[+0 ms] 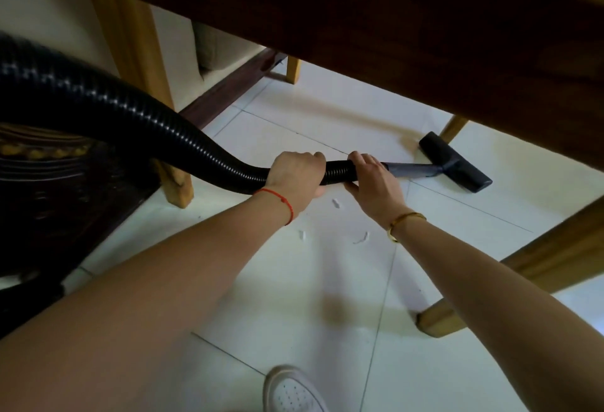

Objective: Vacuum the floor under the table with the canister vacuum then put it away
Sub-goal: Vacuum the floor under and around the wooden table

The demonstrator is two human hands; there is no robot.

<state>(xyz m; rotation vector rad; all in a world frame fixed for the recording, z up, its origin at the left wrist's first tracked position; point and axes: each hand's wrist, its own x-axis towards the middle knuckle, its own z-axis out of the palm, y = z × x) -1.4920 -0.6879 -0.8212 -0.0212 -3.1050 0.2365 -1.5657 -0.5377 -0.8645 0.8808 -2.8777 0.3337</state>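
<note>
A black ribbed vacuum hose (130,114) curves in from the left. My left hand (295,179) grips it from above. My right hand (372,183) grips the hose end where it joins the grey wand (413,169). The black floor nozzle (454,161) lies on the white tile floor (327,281) under the dark underside of the wooden table (392,19), close to a far table leg (452,129). Small white scraps (336,204) lie on the tiles just below my hands. The canister is out of view.
Light wooden table legs stand at the left (173,179) and lower right (438,318). A dark carved piece of furniture (49,183) fills the left side. A dark floor rail (228,88) and another leg (293,70) are behind. My white shoe (291,392) is at the bottom.
</note>
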